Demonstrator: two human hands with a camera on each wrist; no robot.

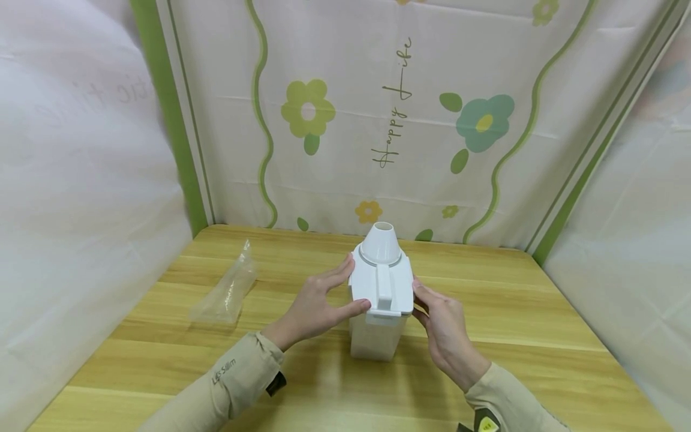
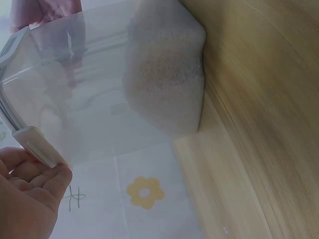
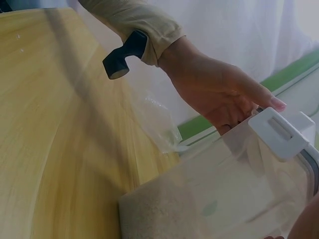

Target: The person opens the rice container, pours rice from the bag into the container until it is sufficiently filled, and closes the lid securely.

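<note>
A clear plastic storage container (image 1: 375,339) stands upright on the table, with pale, fine grains (image 2: 162,74) in its bottom. Its white lid (image 1: 399,285) carries a white cone-shaped cup (image 1: 381,247) and a ridge-like handle. My left hand (image 1: 321,303) holds the lid's left side, thumb on the front corner and fingers along the edge. Its curled fingers touch a white side latch (image 2: 39,145) in the left wrist view. On the right side, my right hand (image 1: 447,330) grips the lid's edge with bent fingers; part of it is hidden. Another latch (image 3: 279,133) shows at the front.
A crumpled clear plastic bag (image 1: 229,291) lies on the wooden table (image 1: 513,312), left of the container. Patterned fabric (image 1: 345,174) hangs behind the table, with pale cloth walls on both sides.
</note>
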